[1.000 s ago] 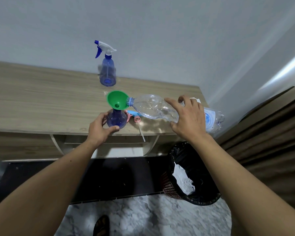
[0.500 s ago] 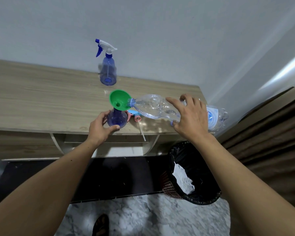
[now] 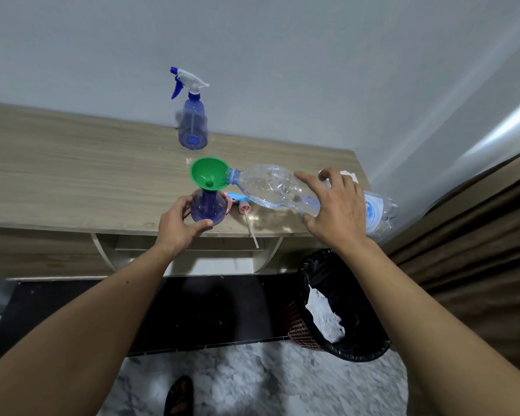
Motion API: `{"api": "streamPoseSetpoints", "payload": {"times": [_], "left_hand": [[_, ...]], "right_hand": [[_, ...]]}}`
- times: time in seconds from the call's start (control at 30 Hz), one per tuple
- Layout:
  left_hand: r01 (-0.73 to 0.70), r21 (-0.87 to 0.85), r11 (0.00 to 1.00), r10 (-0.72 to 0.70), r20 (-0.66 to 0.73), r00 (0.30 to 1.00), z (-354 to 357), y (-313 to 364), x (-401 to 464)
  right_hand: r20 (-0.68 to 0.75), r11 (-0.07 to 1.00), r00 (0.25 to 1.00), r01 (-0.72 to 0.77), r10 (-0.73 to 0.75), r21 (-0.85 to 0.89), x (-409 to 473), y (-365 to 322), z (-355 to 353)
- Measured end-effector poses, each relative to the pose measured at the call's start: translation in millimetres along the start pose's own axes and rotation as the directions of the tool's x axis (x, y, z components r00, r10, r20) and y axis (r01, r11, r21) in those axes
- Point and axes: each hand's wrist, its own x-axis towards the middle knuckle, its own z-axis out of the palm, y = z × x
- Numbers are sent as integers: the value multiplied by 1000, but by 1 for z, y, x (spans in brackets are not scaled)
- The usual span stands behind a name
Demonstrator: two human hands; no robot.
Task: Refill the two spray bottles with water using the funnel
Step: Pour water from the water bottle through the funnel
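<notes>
Head view, centre frame: left hand cupped round open spray bottle to steady green funnel in its neck, right hand clasping tipped water bottle, mouth at funnel rim for pouring; capped second spray bottle upright at rear.

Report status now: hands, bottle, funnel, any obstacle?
Left hand grips open spray bottle. Right hand tips water bottle into green funnel. Loose sprayer head beside bottle; nothing blocking.
</notes>
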Motion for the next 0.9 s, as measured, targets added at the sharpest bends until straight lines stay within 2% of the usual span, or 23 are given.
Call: {"api": "streamPoseSetpoints", "payload": {"times": [0.23, 0.47, 0.67, 0.9], "left_hand": [[9, -10, 1000, -9, -9, 1000, 1, -2, 0], [4, -1, 1000, -4, -12, 1000, 1, 2, -1], [-9, -5, 1000, 9, -15, 1000, -1, -1, 0], [-19, 0, 1000, 19, -7, 1000, 1, -2, -3]], "right_hand": [[11, 999, 1000, -14, 13, 38, -1, 1, 4], [42, 970, 998, -65, 56, 235, -2, -1, 15], [69, 866, 990, -139, 121, 479, 1, -9, 24], [77, 766, 987, -158, 141, 623, 13, -15, 38]]}}
